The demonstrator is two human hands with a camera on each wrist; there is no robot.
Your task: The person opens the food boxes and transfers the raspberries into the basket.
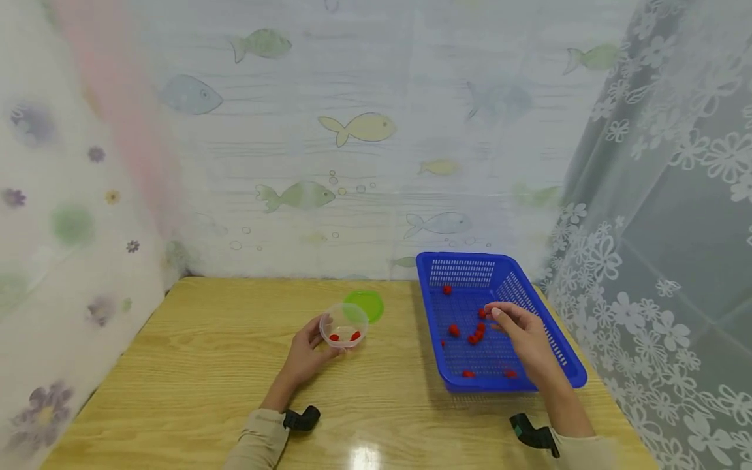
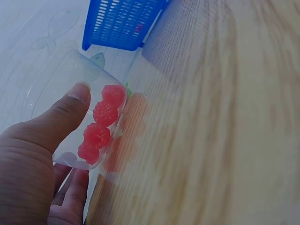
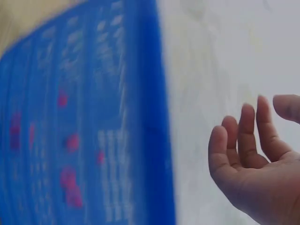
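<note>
In the head view my left hand (image 1: 307, 356) grips a clear plastic cup (image 1: 366, 326) from its left side, low at the table. Several red raspberries (image 2: 105, 112) lie along its bottom, seen through the wall in the left wrist view, where the thumb presses on the outside. Over the right part of a blue plastic basket (image 1: 442, 365) hovers my right hand (image 1: 529, 339). Its fingers are loosely bent, and the right wrist view shows nothing between them and the thumb. Loose raspberries (image 1: 454, 331) are scattered on the basket floor, one of them (image 1: 482, 313) overlapping the fingertips in the head view.
Behind the cup a round green lid (image 1: 373, 307) lies flat on the wooden table (image 1: 205, 352). The basket stands at the table's right side, its walls perforated. A fish-patterned curtain (image 1: 364, 196) hangs past the far edge, and a flowered sheer curtain (image 1: 634, 294) is at the right.
</note>
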